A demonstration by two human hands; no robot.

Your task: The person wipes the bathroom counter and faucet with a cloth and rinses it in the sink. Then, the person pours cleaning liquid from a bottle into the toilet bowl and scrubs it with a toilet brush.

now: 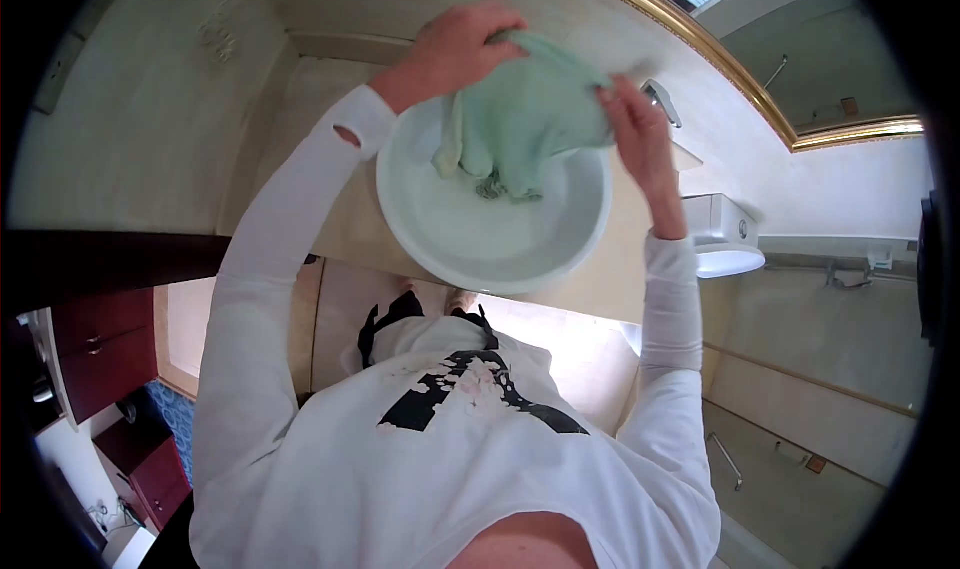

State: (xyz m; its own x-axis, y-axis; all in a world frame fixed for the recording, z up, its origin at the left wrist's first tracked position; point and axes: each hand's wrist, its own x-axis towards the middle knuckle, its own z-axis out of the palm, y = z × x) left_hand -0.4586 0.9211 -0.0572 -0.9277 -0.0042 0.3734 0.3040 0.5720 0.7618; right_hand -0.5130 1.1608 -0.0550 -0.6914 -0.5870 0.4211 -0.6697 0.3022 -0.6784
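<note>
Green cloth lifted, its lower end bunched over the basin; left hand and right hand gripping its upper edge.

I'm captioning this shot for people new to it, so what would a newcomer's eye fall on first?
Probably the pale green cloth, held up between the left hand and right hand over the far part of a round white basin. Next might come the gold-framed mirror at upper right, then the dark red cabinets at lower left.
</note>
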